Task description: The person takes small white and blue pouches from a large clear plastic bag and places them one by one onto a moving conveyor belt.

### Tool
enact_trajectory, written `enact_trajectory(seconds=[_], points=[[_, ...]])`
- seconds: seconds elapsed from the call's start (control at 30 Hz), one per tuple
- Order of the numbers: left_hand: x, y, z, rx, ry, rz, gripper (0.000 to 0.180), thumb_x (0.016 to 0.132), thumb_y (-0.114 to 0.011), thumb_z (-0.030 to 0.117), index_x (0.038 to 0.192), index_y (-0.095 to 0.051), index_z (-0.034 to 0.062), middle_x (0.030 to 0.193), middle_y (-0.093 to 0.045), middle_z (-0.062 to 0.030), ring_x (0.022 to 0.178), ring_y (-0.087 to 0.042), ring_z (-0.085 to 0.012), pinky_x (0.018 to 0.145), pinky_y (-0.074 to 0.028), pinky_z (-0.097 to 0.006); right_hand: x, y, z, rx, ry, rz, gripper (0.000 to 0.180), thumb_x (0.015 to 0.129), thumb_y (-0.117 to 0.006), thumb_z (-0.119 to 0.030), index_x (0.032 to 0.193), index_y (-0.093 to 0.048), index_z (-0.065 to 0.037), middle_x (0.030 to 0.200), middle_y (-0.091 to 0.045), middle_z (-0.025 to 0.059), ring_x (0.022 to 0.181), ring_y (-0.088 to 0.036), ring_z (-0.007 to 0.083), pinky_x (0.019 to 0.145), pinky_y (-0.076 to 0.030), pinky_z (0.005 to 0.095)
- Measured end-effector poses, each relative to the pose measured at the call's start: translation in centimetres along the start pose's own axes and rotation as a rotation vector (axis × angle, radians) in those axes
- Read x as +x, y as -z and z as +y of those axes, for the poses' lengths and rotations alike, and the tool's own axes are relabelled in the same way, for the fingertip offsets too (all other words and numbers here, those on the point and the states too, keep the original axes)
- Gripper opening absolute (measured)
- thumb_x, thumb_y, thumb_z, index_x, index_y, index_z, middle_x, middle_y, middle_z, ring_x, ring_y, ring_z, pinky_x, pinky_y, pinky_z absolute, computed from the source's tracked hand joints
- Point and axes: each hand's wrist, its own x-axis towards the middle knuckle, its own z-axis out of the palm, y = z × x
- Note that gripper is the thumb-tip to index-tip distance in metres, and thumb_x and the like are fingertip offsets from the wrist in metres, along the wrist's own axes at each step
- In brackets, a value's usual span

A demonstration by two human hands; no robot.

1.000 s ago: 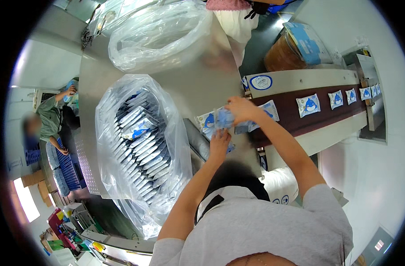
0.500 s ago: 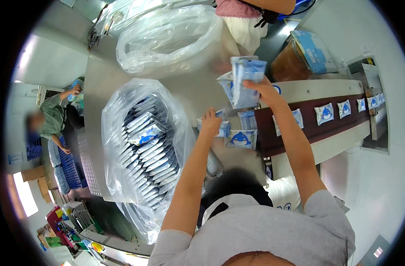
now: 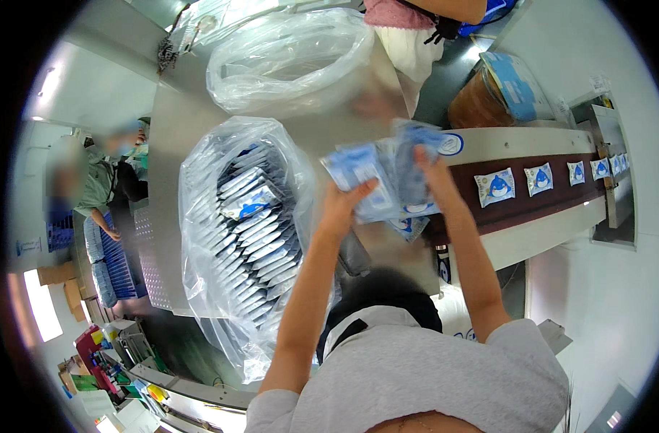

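Closed round several flat blue-and-white packets, my left hand is over the metal table with its thumb on top of them. My right hand grips another bunch of similar packets, blurred by motion. The two bunches are side by side and seem to touch. Beneath them, a loose packet with a blue cartoon animal lies at the belt's end. Left of my hands, a transparent plastic bag stands open, filled with rows of packets; one packet lies flat on top.
A dark red conveyor belt at the right carries a line of packets. Another open plastic bag is at the far side of the metal table. A brown bin stands behind the belt. Other people are at the far side and left.
My left hand has picked up packets from the table. My right hand has lowered its bunch beside them. Packets on the belt have moved left, and the view has shifted slightly.
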Motion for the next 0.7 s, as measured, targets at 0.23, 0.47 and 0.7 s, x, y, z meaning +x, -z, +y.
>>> enact_trajectory(seconds=[0.23, 0.47, 0.7], points=[[-6.5, 3.4, -0.2, 0.030, -0.277, 0.085, 0.091, 0.077, -0.070, 0.010, 0.146, -0.010, 0.0100, 0.135, -0.038, -0.0139, 0.119, -0.044, -0.0240, 0.099, -0.036, -0.035, -7.5, -7.4, -0.1, -0.046, 0.397, -0.640, 0.097, 0.078, -0.069, -0.039, 0.142, -0.009, 0.002, 0.138, -0.032, 0.0221, 0.133, -0.024, 0.0276, 0.111, -0.017, 0.0345], [-9.3, 10.0, 2.6, 0.283, -0.418, -0.069, 0.091, 0.085, -0.033, 0.070, 0.147, 0.008, 0.0177, 0.153, -0.009, -0.0126, 0.138, -0.019, -0.0287, 0.110, -0.019, -0.040, -9.9, -12.0, 0.1, 0.225, 0.234, -0.684, 0.076, 0.066, -0.079, -0.016, 0.130, -0.039, -0.002, 0.121, -0.053, 0.0109, 0.111, -0.049, 0.0209, 0.097, -0.037, 0.0353], [-0.2, 20.0, 15.9, 2.097, -0.293, 0.673, 0.075, 0.075, -0.069, 0.021, 0.139, -0.029, 0.0158, 0.127, -0.046, -0.0178, 0.115, -0.047, -0.0361, 0.093, -0.039, -0.047, -7.5, -19.4, -2.2, 0.362, 0.182, -0.978, 0.068, 0.065, -0.078, -0.017, 0.125, -0.048, -0.002, 0.114, -0.058, 0.0091, 0.105, -0.054, 0.0199, 0.092, -0.041, 0.0310]])
